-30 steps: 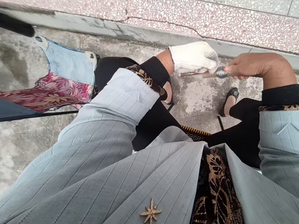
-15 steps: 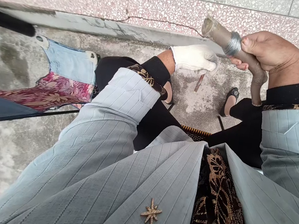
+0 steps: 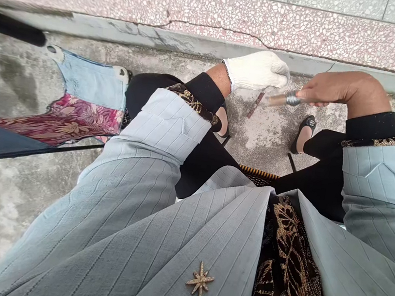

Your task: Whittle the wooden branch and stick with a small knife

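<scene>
My left hand (image 3: 258, 71), in a white knitted glove, is closed near the kerb. A narrow reddish-brown strip (image 3: 255, 105) sticks out below its fingers; the glove hides the rest of it. My bare right hand (image 3: 340, 88) is wrapped around a curved wooden stick bound with silvery wire (image 3: 292, 98). The stick's blurred tip points left, just right of the strip and below the gloved fingers. Whether tip and strip touch, I cannot tell. My right hand covers the back part of the stick.
A pinkish terrazzo step (image 3: 216, 13) with a crack runs along the top. A chair of blue and floral cloth (image 3: 89, 81) stands at the left, near a dark bar (image 3: 12, 26). My shoes (image 3: 303, 128) rest on worn concrete; a woven seat edge (image 3: 258, 173) shows between my legs.
My right hand lifted the wire-bound stick up toward the step, then swung it down beside the strip. My left hand stayed nearly in place, the strip's angle shifting a little.
</scene>
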Available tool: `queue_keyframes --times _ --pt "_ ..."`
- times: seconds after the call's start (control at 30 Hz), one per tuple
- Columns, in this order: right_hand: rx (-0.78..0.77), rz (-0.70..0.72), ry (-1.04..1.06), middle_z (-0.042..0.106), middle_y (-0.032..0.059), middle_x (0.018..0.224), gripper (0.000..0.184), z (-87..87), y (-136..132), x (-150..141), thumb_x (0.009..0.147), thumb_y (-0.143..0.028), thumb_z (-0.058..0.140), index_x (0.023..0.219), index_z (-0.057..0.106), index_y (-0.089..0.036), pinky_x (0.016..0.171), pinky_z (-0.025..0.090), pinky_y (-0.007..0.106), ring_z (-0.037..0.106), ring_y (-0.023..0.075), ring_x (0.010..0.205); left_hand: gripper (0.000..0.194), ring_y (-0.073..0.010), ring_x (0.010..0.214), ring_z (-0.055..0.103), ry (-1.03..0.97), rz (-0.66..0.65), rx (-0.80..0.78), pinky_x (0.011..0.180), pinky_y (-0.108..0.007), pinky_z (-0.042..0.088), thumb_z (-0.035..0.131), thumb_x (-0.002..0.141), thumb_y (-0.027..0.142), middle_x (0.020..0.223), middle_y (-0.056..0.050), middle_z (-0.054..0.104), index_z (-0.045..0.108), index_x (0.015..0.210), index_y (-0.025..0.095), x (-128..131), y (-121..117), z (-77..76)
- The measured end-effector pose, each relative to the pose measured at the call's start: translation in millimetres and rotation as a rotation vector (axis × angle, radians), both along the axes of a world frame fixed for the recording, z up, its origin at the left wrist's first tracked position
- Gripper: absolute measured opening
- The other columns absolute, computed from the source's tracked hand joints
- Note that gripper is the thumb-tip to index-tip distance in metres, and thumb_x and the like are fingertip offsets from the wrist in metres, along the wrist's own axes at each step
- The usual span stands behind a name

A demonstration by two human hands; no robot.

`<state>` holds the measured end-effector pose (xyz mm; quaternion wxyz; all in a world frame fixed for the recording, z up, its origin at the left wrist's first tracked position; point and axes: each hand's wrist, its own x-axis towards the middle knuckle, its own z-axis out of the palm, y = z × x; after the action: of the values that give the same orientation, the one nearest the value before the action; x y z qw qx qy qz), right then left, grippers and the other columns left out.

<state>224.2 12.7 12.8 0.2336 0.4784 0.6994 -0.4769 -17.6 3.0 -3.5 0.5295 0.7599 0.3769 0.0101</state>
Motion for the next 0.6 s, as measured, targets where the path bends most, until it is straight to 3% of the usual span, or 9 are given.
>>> queue_keyframes --times 0.13,0.3,0.43,0.5,0.6 --pt "0.194 -0.152 -0.163 0.068 0.0068 0.079 0.045 8.8 4.1 -0.9 0.109 -0.046 0.052 0.076 0.065 -0.018 0.071 0.043 0.036 0.056 0.0166 0.067 0.016 -0.0128 0.068 0.047 -0.104 0.076 -0.103 0.068 -0.032 0.036 0.06 0.093 0.035 0.073 0.002 0.069 0.07 0.088 0.024 -4.4 2.4 -8.3" --pt "0.125 -0.429 0.026 0.067 0.0088 0.08 0.046 19.0 2.8 -0.3 0.113 -0.045 0.049 0.082 0.068 -0.017 0.075 0.046 0.036 0.058 0.0167 0.067 0.024 -0.0137 0.067 0.045 -0.195 0.122 -0.259 0.065 -0.032 0.037 0.069 0.09 0.05 0.066 0.0 0.063 0.068 0.087 0.027 -8.0 2.9 -10.1" --pt "0.09 -0.777 0.284 0.062 0.0081 0.083 0.038 21.5 -4.7 1.2 0.111 -0.047 0.054 0.087 0.063 -0.018 0.063 0.043 0.033 0.053 0.016 0.065 0.017 -0.0113 0.062 0.043 -0.202 0.134 -0.308 0.062 -0.027 0.036 0.065 0.093 0.039 0.061 0.002 0.054 0.066 0.087 0.023 -4.6 -1.2 -9.6" --pt "-0.02 -0.769 0.498 0.059 0.0051 0.081 0.035 20.0 -5.8 7.0 0.109 -0.048 0.057 0.093 0.063 -0.018 0.061 0.043 0.031 0.051 0.0145 0.064 0.013 -0.0097 0.059 0.043 -0.231 0.12 -0.281 0.06 -0.027 0.034 0.06 0.095 0.029 0.063 0.003 0.053 0.066 0.086 0.021 -3.1 -0.3 -13.6" --pt "-0.176 -0.448 0.629 0.059 0.0034 0.077 0.046 13.5 -2.4 18.2 0.101 -0.06 0.068 0.09 0.065 -0.016 0.062 0.044 0.028 0.052 0.0125 0.065 0.01 -0.0083 0.06 0.043 -0.22 0.142 -0.179 0.059 -0.026 0.032 0.06 0.094 0.02 0.067 0.003 0.056 0.064 0.084 0.019 -2.1 5.5 -22.8"
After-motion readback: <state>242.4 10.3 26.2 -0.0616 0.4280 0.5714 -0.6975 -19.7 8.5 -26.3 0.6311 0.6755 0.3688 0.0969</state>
